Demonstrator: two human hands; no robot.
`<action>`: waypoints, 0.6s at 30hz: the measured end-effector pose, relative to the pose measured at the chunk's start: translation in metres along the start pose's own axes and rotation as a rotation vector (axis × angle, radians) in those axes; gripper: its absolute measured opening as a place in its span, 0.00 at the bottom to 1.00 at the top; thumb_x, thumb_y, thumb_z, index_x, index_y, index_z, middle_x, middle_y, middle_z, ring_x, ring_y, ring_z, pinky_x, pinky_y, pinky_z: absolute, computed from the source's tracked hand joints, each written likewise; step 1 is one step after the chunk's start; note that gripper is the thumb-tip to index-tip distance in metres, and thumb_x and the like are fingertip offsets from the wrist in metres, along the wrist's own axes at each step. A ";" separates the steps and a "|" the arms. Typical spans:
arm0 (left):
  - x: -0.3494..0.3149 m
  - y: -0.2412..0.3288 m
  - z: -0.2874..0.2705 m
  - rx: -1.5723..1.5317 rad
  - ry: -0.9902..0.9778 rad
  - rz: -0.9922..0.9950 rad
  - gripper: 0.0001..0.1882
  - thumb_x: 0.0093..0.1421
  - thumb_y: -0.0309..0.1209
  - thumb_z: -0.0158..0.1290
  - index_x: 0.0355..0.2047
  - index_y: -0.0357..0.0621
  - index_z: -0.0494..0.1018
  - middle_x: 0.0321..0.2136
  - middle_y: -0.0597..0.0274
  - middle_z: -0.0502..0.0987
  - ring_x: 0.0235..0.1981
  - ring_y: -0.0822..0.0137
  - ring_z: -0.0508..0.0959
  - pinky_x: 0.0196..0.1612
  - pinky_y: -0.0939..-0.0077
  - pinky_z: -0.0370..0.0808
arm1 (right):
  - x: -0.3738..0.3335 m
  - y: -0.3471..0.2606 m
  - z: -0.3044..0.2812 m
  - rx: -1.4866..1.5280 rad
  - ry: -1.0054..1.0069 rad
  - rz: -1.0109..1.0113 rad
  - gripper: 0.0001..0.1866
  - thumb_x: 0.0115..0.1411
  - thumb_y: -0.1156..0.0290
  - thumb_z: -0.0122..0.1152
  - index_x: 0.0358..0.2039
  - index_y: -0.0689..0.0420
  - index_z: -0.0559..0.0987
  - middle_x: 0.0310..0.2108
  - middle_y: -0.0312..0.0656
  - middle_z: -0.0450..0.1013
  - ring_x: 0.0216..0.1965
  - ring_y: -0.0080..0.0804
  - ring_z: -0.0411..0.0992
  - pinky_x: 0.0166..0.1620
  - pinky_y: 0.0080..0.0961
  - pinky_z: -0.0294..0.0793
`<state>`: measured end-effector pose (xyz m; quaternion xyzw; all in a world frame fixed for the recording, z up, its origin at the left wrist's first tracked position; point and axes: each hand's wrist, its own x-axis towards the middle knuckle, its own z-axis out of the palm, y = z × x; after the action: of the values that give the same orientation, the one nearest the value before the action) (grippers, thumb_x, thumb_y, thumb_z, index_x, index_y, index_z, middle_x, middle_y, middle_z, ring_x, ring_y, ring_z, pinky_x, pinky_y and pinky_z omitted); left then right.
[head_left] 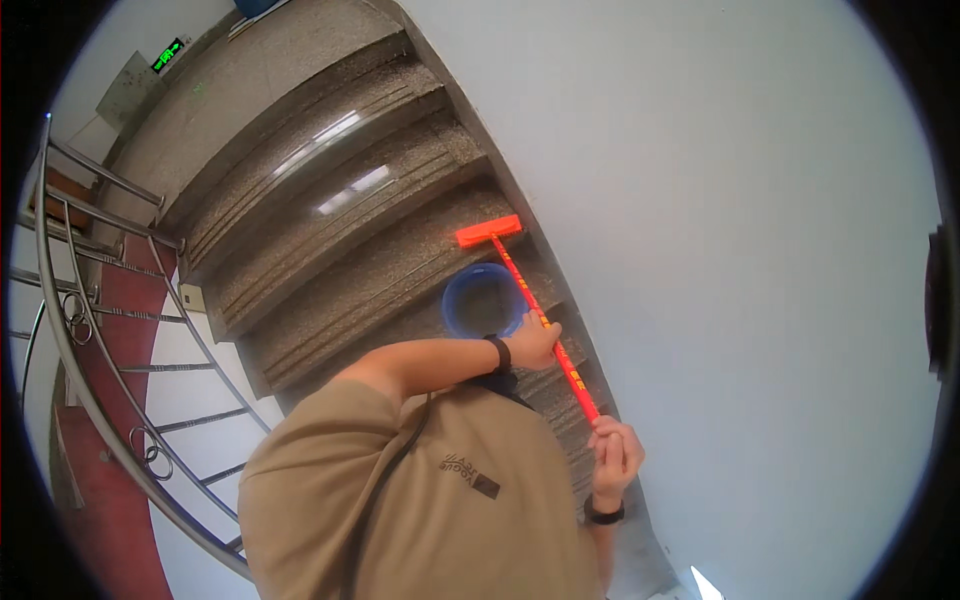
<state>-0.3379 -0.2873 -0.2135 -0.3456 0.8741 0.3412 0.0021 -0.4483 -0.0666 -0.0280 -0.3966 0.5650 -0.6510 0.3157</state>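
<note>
A floor brush [568,372] with a red handle and a wide orange head slants across the stairs. Around the middle of its handle my left hand [535,342] is closed, a dark band on the wrist. The upper end of the handle meets the bent fingers of my right hand [616,456], which grip it nearer my body. Beyond my left hand the brush head hovers over or rests on a stair by the wall; contact cannot be made out. Just left of the handle, a blue bucket [449,306] stands on a step, partly hidden by my left forearm.
Speckled stone stairs [330,225] with dark edges lead away to a landing [290,60]. A white wall [740,280] closes off the right side. Along the left curves a metal railing [95,420]. A green lit sign [168,54] is near the landing.
</note>
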 end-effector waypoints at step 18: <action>0.041 -0.117 -0.059 0.149 -0.001 -0.083 0.19 0.63 0.39 0.57 0.52 0.49 0.68 0.45 0.36 0.71 0.39 0.38 0.79 0.44 0.52 0.77 | 0.061 0.068 0.078 -0.058 -0.185 -0.061 0.07 0.63 0.82 0.51 0.37 0.62 0.78 0.35 0.41 0.75 0.29 0.25 0.72 0.34 0.22 0.71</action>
<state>-0.2844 -0.4091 -0.2482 -0.3803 0.8820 0.2749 0.0423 -0.4126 -0.1679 -0.0813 -0.4808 0.5398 -0.6043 0.3350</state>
